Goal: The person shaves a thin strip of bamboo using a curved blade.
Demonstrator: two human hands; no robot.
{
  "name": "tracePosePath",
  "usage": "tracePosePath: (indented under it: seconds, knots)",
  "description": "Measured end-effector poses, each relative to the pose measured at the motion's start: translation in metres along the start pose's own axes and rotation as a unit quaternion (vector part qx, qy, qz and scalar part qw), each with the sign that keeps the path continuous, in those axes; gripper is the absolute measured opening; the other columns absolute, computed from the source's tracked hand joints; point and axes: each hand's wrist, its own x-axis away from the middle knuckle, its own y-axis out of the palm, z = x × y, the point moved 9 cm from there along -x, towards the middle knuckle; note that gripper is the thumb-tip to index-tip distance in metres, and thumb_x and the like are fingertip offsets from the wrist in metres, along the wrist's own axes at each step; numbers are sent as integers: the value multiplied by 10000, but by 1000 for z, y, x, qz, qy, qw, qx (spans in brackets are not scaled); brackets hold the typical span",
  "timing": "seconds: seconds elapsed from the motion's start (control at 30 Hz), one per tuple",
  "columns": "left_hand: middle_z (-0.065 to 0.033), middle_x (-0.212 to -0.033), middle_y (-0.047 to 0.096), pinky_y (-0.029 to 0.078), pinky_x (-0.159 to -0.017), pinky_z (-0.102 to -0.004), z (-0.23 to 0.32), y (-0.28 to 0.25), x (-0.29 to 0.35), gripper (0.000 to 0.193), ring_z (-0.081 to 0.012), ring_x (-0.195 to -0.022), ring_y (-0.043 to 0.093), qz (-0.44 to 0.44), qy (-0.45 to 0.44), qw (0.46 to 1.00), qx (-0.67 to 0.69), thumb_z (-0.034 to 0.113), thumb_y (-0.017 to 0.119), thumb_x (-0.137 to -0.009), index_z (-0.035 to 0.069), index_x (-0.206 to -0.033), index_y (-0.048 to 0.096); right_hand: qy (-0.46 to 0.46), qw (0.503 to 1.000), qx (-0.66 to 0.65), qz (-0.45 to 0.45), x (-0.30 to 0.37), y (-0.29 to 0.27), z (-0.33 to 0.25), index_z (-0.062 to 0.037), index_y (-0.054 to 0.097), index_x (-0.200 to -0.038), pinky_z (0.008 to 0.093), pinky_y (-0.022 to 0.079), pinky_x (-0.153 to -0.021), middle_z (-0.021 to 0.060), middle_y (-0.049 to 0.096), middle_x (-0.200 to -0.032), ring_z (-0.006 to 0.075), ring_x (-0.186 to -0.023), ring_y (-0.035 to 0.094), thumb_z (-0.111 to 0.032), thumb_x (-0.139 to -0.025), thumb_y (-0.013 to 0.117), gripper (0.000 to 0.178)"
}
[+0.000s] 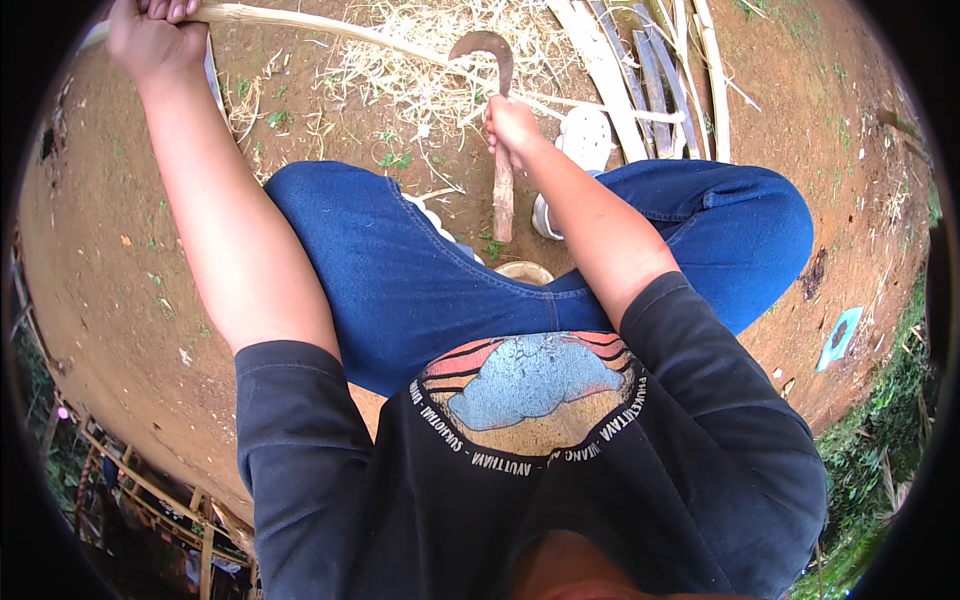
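At the far left, my left hand (158,42) is closed around one end of a long pale strip (320,25) that looks like split bamboo. The strip slants across to the right, toward the curved blade of a sickle (503,205). My right hand (512,128) grips the sickle's rough wooden handle in front of my knees, its dark blade hooking to the left. Blade and strip overlap in view; whether they touch, I cannot tell. Another thin pale stick (620,113) lies to the right of the blade.
Curly pale shavings (400,70) cover the brown ground ahead. Several long split slats (655,90) lie at the far right, close to my white shoe (585,138). A light blue packet (838,338) rests on the soil at right, beside green plants.
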Motion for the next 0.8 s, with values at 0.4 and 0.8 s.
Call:
tracePosePath:
  seconds: [0.4, 0.8]
  knots:
    - [37, -526, 227, 216, -353, -237, -2, 3, -1, 521, -100, -413, 256, 0, 11, 999, -38, 489, 476, -983, 171, -621, 279, -236, 932, 271, 49, 67, 39, -74, -39, 662, -1064, 440, 516, -812, 233, 683, -957, 378, -845, 663, -343, -975, 429, 394]
    - [42, -525, 236, 220, -352, -241, -2, -6, -1, 513, -95, -407, 262, -5, -12, 1000, -1, 496, 475, -981, 170, -633, 287, 49, 996, -72, -29, -1, -3, -6, -76, 481, -769, 317, 412, -425, 28, 473, -598, 127, -451, 434, -252, -960, 420, 267]
